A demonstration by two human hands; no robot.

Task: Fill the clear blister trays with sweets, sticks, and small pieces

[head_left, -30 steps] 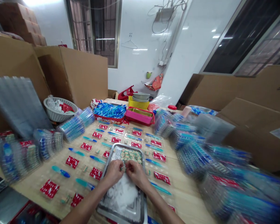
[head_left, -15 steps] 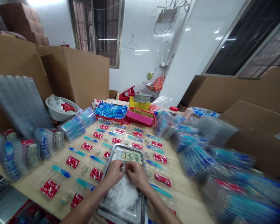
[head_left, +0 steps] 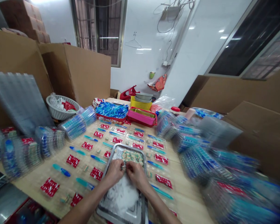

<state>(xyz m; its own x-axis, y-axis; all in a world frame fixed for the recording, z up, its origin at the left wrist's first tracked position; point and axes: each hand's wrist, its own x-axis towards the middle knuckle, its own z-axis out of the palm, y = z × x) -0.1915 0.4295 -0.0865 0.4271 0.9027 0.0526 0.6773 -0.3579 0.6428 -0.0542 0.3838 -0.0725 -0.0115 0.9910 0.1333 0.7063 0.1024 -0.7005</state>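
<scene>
Two hands pinch one small block over a metal tray.

The block (head_left: 123, 167) sits between both hands, just above the tray (head_left: 143, 205). The left hand (head_left: 115, 172) and right hand (head_left: 134, 173) have their fingers closed on it. More blocks (head_left: 132, 156) wait at the tray's far end, and white scraps (head_left: 123, 194) lie near. Many clear packs (head_left: 84, 169) on the counter (head_left: 189, 199) already hold red packets (head_left: 72, 161) and blue pens (head_left: 96, 159). Full stacks (head_left: 196, 158) crowd the right side, close to the arm.
</scene>
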